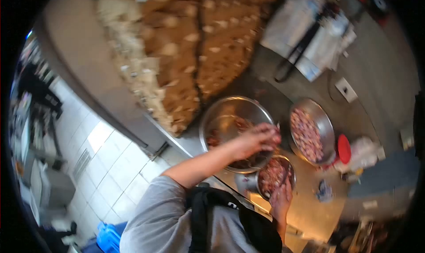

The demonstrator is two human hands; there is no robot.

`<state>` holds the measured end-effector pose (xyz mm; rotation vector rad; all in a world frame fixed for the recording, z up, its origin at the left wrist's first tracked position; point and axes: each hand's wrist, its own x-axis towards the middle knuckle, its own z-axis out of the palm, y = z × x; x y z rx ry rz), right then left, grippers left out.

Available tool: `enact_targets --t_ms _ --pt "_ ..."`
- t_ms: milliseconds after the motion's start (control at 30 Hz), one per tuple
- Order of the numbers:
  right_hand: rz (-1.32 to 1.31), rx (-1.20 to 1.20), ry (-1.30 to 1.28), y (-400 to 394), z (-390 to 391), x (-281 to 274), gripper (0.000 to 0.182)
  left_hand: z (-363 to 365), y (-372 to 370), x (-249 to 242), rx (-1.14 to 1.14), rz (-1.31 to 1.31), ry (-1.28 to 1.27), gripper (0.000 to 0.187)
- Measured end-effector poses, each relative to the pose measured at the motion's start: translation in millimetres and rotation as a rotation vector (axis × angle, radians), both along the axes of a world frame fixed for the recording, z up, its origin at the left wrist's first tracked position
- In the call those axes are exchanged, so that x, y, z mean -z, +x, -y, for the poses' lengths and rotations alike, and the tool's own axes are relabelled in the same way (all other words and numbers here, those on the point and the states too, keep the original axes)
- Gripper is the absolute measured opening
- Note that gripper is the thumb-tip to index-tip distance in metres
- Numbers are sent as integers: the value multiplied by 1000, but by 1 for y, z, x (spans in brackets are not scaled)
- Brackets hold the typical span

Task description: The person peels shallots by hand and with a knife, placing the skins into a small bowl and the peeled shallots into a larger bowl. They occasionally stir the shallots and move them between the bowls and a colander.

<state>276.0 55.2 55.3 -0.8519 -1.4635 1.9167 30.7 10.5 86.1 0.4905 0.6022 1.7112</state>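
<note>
My left hand (259, 141), fingers curled together, hovers over the right side of a large metal bowl (204, 124) with reddish-brown pieces inside. A small pinkish bit shows at its fingertips, too blurred to name. My right hand (282, 199) is at the near right rim of a smaller metal pot (293, 182). Its fingers close around a thin greyish thing, perhaps a utensil handle, that I cannot make out. Chopped reddish-pink pieces, like cut meat (271, 175), fill the pot. Farther right, a metal bowl (326, 131) holds many pinkish round pieces.
Brown and cream textured material (177, 44) covers the far left of the counter. A red lid-like disc (344, 149) and a plastic bag (363, 151) lie to the right. Farther back are white bags (301, 36) with a black strap. Tiled floor (102, 164) shows at left.
</note>
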Motion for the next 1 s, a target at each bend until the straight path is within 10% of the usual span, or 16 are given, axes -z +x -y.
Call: enact_targets --t_ms 467,1000 --pt "12 -310 201 20 11 -27 41 79 100 15 -436 440 -26 19" --pt "96 -365 147 114 14 -19 37 52 215 28 -500 337 -269 16"
